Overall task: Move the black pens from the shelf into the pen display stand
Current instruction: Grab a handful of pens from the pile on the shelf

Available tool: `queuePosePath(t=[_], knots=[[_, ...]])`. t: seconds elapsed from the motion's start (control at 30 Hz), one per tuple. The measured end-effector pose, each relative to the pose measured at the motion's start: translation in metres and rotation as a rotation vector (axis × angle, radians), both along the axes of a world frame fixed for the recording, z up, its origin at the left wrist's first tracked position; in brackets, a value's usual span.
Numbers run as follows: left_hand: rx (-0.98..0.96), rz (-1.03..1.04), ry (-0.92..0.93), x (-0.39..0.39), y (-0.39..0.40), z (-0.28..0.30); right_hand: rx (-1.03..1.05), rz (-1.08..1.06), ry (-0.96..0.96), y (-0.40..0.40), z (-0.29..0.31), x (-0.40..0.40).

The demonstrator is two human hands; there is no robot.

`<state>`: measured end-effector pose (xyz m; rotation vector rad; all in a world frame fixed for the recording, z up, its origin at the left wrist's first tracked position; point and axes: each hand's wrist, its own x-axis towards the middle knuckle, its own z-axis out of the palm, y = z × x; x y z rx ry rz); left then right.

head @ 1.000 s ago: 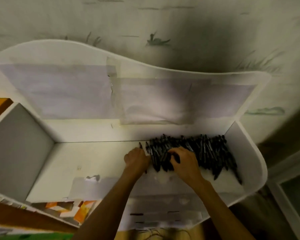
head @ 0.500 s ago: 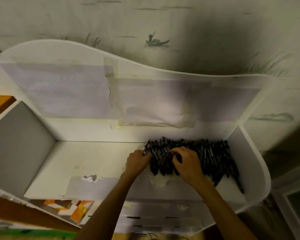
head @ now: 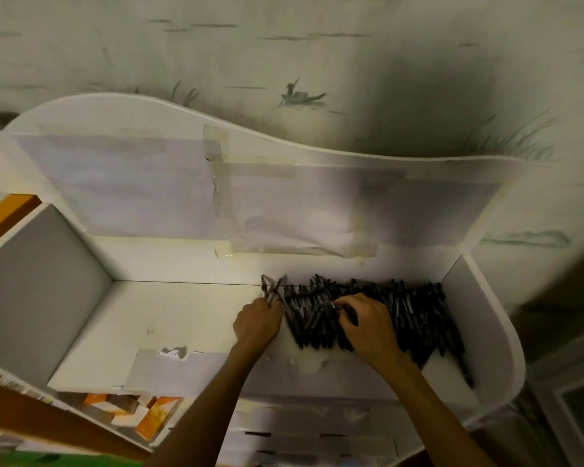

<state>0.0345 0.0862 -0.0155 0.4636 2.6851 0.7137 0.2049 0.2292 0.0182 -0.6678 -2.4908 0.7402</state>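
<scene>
Your black pens (head: 402,318) lay heaped at the shelf's (head: 182,318) right end, too many to count, long axes mostly running front to back. Your left hand (head: 257,323) gripped a few pens; your right hand (head: 368,326) curled into the pile.

Left hand (head: 257,324): bare, no glove, no ring or watch in view.
Right hand (head: 368,326): bare, no ring visible.
Forearms: both uncovered up to the frame's near edge; no sleeve or wristband shows.
</scene>
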Motion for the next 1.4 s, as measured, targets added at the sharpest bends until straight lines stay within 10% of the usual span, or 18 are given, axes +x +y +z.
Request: queuePosePath(t=[0.9, 1.4], knots=[[0.002, 0.045, 0.117, 0.004, 0.0, 0.002, -0.002, -0.017, 0.017, -0.004, 0.002, 0.011], [0.238, 0.048, -0.174, 0.004, 0.008, -0.004, -0.016, -0.005, -0.001, -0.006, 0.004, 0.004]])
